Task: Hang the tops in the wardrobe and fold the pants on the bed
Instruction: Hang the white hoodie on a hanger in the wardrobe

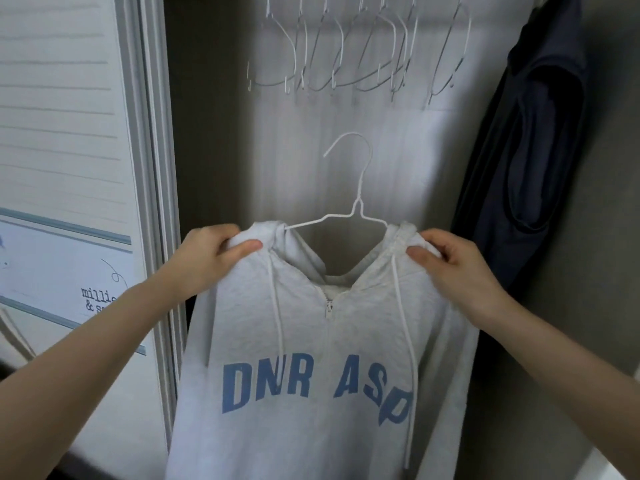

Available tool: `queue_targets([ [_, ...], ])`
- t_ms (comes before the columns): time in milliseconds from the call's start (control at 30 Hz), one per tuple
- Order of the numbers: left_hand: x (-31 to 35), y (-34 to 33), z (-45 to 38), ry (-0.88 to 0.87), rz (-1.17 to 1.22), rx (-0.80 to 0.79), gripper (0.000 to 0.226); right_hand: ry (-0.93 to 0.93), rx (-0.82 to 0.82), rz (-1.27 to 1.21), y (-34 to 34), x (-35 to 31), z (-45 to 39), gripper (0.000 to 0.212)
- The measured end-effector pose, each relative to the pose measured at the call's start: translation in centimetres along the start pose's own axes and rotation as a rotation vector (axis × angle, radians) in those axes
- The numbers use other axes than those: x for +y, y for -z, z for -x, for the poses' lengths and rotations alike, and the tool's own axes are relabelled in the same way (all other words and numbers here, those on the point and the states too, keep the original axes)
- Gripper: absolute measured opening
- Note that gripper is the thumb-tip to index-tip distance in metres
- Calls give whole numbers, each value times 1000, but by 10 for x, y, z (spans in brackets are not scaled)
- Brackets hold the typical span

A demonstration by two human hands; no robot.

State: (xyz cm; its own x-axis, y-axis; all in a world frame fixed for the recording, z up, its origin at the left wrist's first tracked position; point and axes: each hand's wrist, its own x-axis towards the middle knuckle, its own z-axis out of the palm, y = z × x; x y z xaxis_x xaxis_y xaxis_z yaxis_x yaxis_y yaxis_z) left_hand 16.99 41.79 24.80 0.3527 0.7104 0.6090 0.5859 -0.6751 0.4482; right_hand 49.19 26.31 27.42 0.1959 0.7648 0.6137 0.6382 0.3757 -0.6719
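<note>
Left hand point(207, 258) pinching hoodie point(311, 358) at one shoulder, thumb over the cloth, fingers curled behind; right hand point(457, 268) pinching the other shoulder likewise; white hanger point(356, 206) inside the neck, hook up between the two grips; empty hangers point(356, 64) above the fingers; dark top point(530, 150) beyond the right fingers.

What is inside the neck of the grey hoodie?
A white hanger sits inside the hoodie; its hook and sloping wires show. Its ends are covered by the fabric, gripped by the left hand and right hand.
</note>
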Motion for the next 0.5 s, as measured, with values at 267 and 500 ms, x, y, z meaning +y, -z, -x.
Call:
queue_targets([
  [267, 45, -22, 1, -182, -124, 66, 35, 35, 72, 43, -9, -1, 2, 5],
  [500, 39, -32, -5, -93, -48, 281, 51, 185, 204, 577, 7, 4, 22, 32],
])
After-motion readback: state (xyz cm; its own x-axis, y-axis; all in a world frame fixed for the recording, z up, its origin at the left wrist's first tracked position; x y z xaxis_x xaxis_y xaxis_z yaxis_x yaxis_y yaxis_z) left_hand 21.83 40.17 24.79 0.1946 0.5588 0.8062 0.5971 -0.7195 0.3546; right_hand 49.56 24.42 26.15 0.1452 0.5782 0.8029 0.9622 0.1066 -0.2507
